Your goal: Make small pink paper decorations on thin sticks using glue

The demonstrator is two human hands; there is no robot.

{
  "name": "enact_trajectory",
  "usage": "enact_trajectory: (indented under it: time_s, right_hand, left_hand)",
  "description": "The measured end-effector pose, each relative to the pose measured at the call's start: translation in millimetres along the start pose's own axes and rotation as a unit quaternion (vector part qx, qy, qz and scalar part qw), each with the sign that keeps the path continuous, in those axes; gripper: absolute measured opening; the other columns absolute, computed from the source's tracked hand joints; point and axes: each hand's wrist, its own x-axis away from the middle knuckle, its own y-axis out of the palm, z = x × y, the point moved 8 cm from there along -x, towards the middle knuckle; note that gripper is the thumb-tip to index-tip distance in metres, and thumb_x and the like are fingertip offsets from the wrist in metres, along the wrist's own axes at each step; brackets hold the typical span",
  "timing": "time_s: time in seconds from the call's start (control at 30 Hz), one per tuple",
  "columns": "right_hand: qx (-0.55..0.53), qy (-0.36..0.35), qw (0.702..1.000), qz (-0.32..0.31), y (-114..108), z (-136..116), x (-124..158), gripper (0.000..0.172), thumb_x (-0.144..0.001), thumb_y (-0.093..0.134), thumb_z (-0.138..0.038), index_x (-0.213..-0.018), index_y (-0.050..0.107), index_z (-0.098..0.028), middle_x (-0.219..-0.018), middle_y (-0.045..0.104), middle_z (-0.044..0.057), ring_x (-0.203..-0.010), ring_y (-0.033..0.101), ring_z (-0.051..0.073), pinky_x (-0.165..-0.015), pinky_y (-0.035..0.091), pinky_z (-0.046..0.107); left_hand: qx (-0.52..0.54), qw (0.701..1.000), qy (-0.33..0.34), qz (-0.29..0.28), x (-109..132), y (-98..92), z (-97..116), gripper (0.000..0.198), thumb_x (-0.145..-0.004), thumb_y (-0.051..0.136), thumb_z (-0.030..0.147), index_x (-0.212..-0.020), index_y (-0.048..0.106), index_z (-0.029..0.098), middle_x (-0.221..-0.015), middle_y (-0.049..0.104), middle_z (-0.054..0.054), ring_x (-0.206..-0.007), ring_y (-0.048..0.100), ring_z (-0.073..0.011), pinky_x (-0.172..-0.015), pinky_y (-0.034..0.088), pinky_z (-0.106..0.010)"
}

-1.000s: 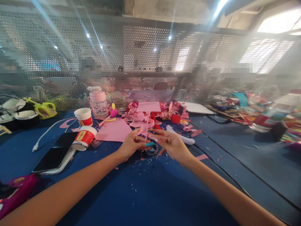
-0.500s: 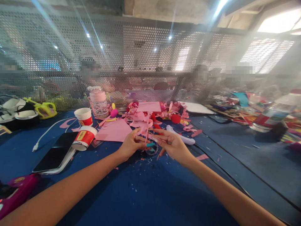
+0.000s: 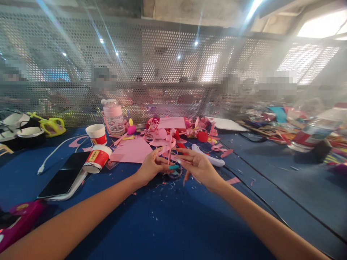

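My left hand (image 3: 150, 167) is closed on a thin pink strip (image 3: 169, 153) that stands upright between my hands. A small teal piece (image 3: 174, 167) shows at its fingertips. My right hand (image 3: 199, 168) reaches in from the right, its fingertips close together at the strip's right side; what they pinch is too small to make out. Just below the fingertips lies a clear ring-shaped object (image 3: 175, 174). Beyond my hands are a pink sheet (image 3: 132, 150) and a heap of pink and red paper pieces (image 3: 202, 136).
Two paper cups (image 3: 96, 134), a phone (image 3: 63, 175) and a pink bottle (image 3: 114, 117) are on the left. A white corded tool (image 3: 208, 157) lies behind my right hand, its black cable running right. Further right stands a clear bottle (image 3: 311, 131). A perforated screen (image 3: 168, 54) rises behind.
The top of the pink strip now shows a curled loop bending to the right, where it looked straight before. Both hands have barely moved.
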Motion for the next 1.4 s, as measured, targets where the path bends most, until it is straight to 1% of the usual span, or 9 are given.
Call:
enact_trajectory:
  time_s: [0.2, 0.4, 0.6, 0.8, 0.93, 1.0, 1.13, 1.33, 1.4]
  right_hand:
    - [0.0, 0.0, 1.0, 0.0, 2.3, -4.8, 1.9, 0.049, -0.07, 0.063, -0.033, -0.115, 0.05, -0.017, -0.108, 0.062, 0.012, -0.071, 0.064, 0.016, -0.037, 0.052, 0.018]
    - [-0.009, 0.014, 1.0, -0.016, 7.5, -5.6, 5.0, 0.051, -0.072, 0.062, -0.034, -0.117, 0.046, -0.018, -0.116, 0.057, 0.013, -0.072, 0.065, 0.017, -0.038, 0.053, 0.02]
    - [-0.017, 0.008, 1.0, -0.024, 7.9, -4.4, 4.9, 0.053, -0.072, 0.062, -0.034, -0.119, 0.044, -0.017, -0.118, 0.056, 0.014, -0.076, 0.065, 0.018, -0.039, 0.054, 0.021]
    - [-0.019, 0.008, 0.999, -0.024, 9.6, -6.4, 6.2, 0.054, -0.072, 0.062, -0.033, -0.119, 0.041, -0.015, -0.12, 0.054, 0.016, -0.07, 0.065, 0.016, -0.037, 0.053, 0.022]
    - [-0.041, 0.011, 0.999, -0.029, 10.5, -5.2, 6.8, 0.059, -0.069, 0.064, -0.03, -0.122, 0.039, -0.019, -0.126, 0.049, 0.015, -0.088, 0.063, 0.022, -0.038, 0.054, 0.021]
    - [-0.048, 0.023, 0.998, -0.037, 12.1, -3.4, 7.4, 0.059, -0.068, 0.065, -0.029, -0.121, 0.039, -0.021, -0.13, 0.046, 0.014, -0.092, 0.063, 0.023, -0.038, 0.054, 0.02]
    - [-0.044, 0.025, 0.998, -0.03, 12.2, -3.0, 8.2, 0.06, -0.068, 0.065, -0.03, -0.121, 0.038, -0.021, -0.131, 0.044, 0.015, -0.085, 0.065, 0.022, -0.036, 0.053, 0.02]
    - [-0.039, 0.02, 0.999, -0.029, 12.0, -3.2, 8.6, 0.062, -0.069, 0.064, -0.032, -0.123, 0.036, -0.019, -0.124, 0.052, 0.016, -0.077, 0.065, 0.019, -0.038, 0.053, 0.023]
    - [-0.035, 0.025, 0.999, -0.031, 11.5, -3.7, 8.3, 0.062, -0.068, 0.065, -0.033, -0.122, 0.037, -0.018, -0.123, 0.052, 0.016, -0.073, 0.065, 0.018, -0.038, 0.051, 0.022]
  left_hand:
    - [0.016, 1.0, 0.001, -0.005, -0.5, 0.8, -1.3, 0.086, -0.053, 0.076, 0.015, -0.127, 0.033, 0.013, -0.068, 0.068, -0.003, -0.056, 0.064, -0.0142, -0.056, 0.052, -0.025]
    - [0.02, 1.0, 0.007, -0.013, 0.1, 1.7, 0.0, 0.081, -0.054, 0.074, 0.012, -0.125, 0.036, 0.015, -0.068, 0.069, -0.002, -0.055, 0.064, -0.0143, -0.057, 0.053, -0.026]
    - [0.002, 1.0, -0.004, -0.001, 1.0, 1.3, 0.1, 0.087, -0.053, 0.075, 0.015, -0.128, 0.031, 0.013, -0.067, 0.069, -0.001, -0.053, 0.064, -0.015, -0.055, 0.052, -0.026]
    - [-0.012, 1.0, -0.005, -0.02, 0.5, 3.9, -0.6, 0.084, -0.054, 0.075, 0.016, -0.127, 0.034, 0.014, -0.067, 0.068, -0.001, -0.053, 0.064, -0.0146, -0.053, 0.051, -0.024]
    - [0.008, 1.0, -0.006, -0.005, 0.1, 0.9, -2.4, 0.085, -0.054, 0.075, 0.015, -0.127, 0.032, 0.013, -0.063, 0.068, 0.0, -0.051, 0.063, -0.0142, -0.052, 0.051, -0.024]
    - [0.015, 1.0, -0.002, -0.004, 0.0, 0.3, -2.6, 0.084, -0.053, 0.075, 0.014, -0.126, 0.033, 0.012, -0.062, 0.068, 0.0, -0.051, 0.063, -0.0141, -0.052, 0.051, -0.023]
    - [0.021, 1.0, -0.008, 0.001, 0.3, -0.5, -3.3, 0.085, -0.051, 0.076, 0.012, -0.125, 0.033, 0.011, -0.063, 0.069, -0.001, -0.051, 0.064, -0.0145, -0.053, 0.051, -0.023]
    - [-0.002, 1.0, -0.018, -0.022, 1.8, 4.9, -1.5, 0.089, -0.053, 0.075, 0.012, -0.129, 0.03, 0.013, -0.06, 0.068, 0.0, -0.054, 0.065, -0.017, -0.054, 0.052, -0.026]
    - [0.003, 1.0, -0.017, -0.016, 1.5, 3.8, -1.6, 0.089, -0.052, 0.075, 0.012, -0.129, 0.031, 0.013, -0.062, 0.069, -0.001, -0.053, 0.065, -0.0167, -0.054, 0.052, -0.026]
